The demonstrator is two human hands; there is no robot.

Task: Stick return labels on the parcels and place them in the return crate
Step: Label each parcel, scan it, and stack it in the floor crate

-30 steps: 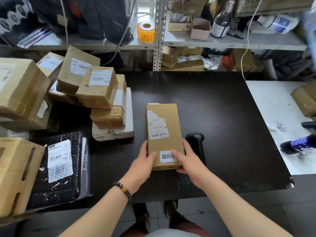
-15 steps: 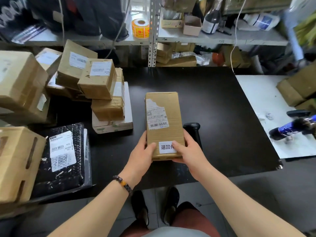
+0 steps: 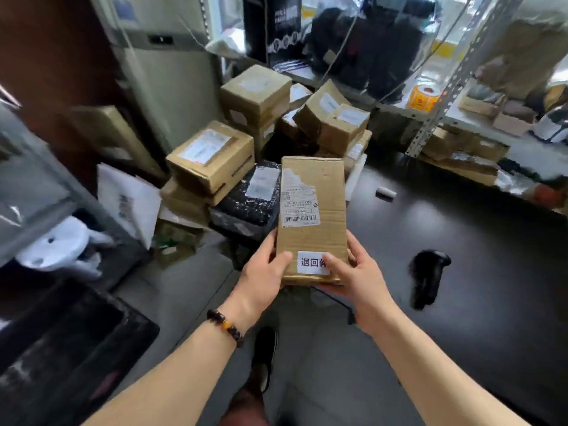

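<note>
Parcel point(image 3: 312, 216) — oblong cardboard box, held in the air beside the black table point(image 3: 461, 241), return label point(image 3: 312, 262) on its near end. Left hand point(image 3: 264, 272) and right hand point(image 3: 356, 272) grip that end, thumbs on top. Likely light and stiff; best held by the long sides. Stacked boxes point(image 3: 212, 161) beyond — dark bin point(image 3: 61, 348) lower left.

A parcel storeroom is indicated: labelled cardboard parcels point(image 3: 212, 161) are piled at a black bench point(image 3: 479, 235), a handheld scanner point(image 3: 427, 278) is laid on it, and a sticker roll point(image 3: 422, 97) is kept on slotted-angle shelving point(image 3: 446, 87).
</note>
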